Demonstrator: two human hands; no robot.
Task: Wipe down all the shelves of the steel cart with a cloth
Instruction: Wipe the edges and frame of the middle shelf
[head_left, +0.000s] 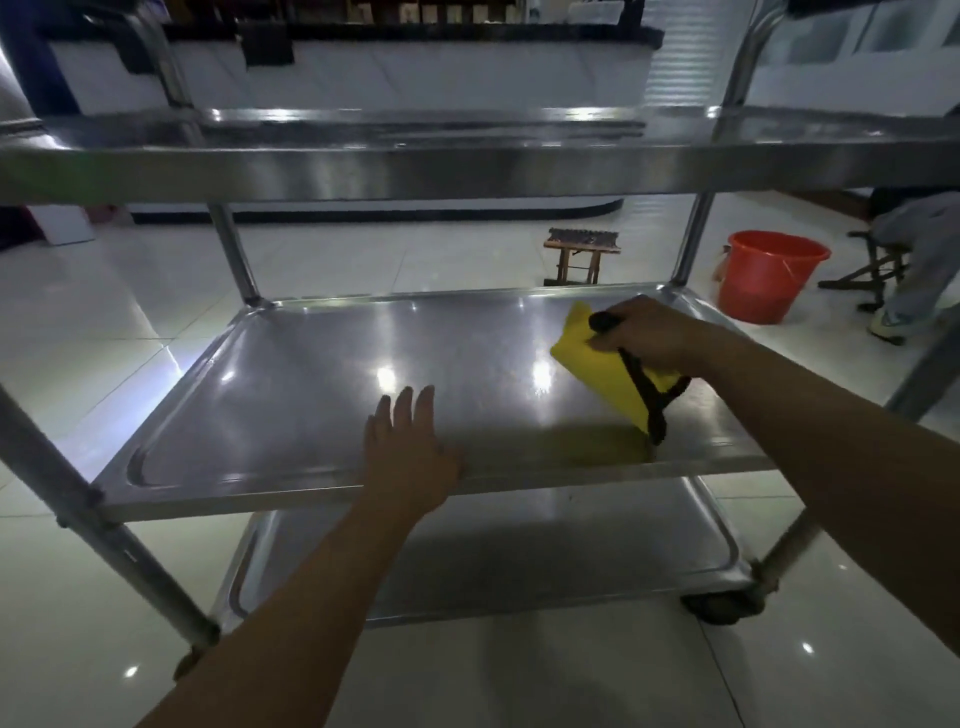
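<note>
Head view: our yellow cloth hangs over the right side of the steel cart's middle shelf, gripped in our right hand together with a black-handled tool. Our left hand lies flat, fingers straight, on the shelf's near edge. Beyond the cart, on the tiled floor, stand a red bucket and a small wooden stool.

- The scene is dim and cool-toned, lit from overhead.
- Small white glare spots dot the brushed steel middle shelf and the glossy white tiled floor.
- A greenish shadow lies under the folded yellow cloth.
- Wide-angle distortion bows the near rim of the steel top shelf and the cart's legs.
- The background is soft and smeared.
</note>
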